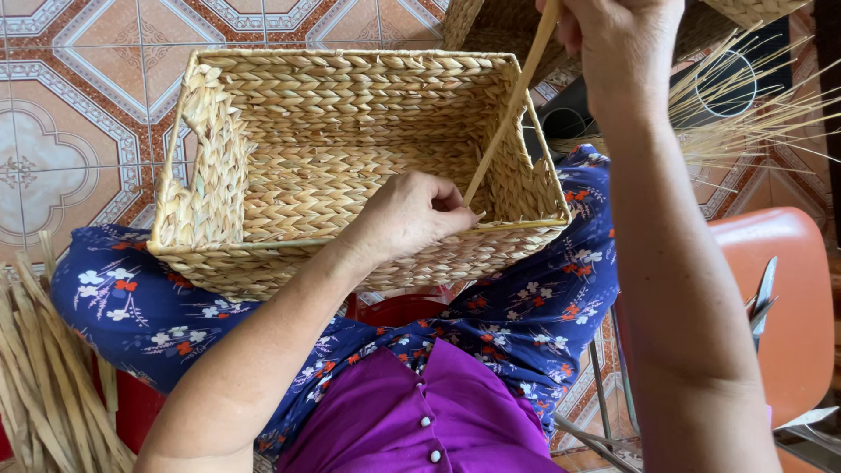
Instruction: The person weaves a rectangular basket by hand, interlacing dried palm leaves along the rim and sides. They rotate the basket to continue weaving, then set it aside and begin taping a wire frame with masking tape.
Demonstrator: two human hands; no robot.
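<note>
Both hands on 1 straw strand [508, 114] (taut): left hand [412, 215] pinching at woven basket [263, 131] rim, right hand [622, 39] gripping above.

1. Both arms are seen bare from the upper arm down; no sleeve, watch, bracelet or ring is shown on the left hand [412, 215] at the centre of the frame or the right hand [626, 39] at the top edge.
2. A bright purple top [412, 412] is worn, visible at the bottom centre, and is closed down the front by small round white buttons.
3. The legs are covered by dark blue trousers [526, 315] printed with small white and red-orange flowers, spread across the middle of the frame from left to right.
</note>
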